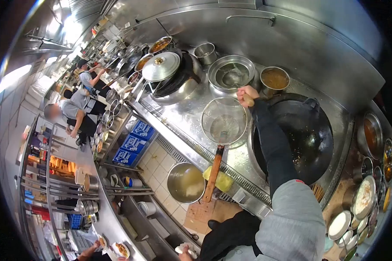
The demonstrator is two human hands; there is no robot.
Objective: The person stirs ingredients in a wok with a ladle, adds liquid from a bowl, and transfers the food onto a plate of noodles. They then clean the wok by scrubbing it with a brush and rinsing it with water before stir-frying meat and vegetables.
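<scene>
My right hand [247, 95] is closed around a light wooden handle, whose far end reaches toward the metal basin of water [231, 74]; what it joins there is hard to make out. My right forearm in a dark sleeve passes over the left part of the big black wok [300, 135]. Left of the arm, a round wire strainer [224, 121] with a wooden handle [214, 174] lies on the steel stove top. At the bottom edge, my left hand [186, 253] is closed on a white cloth [188, 247].
A pot of cloudy liquid [186, 182] stands below the counter edge, near a yellow-green cloth [218, 179]. A lidded pot [161, 67] is at the back left. Bowls of ingredients [364, 196] line the right. Several people work at the left; another person's hand [91, 251] is near a plate.
</scene>
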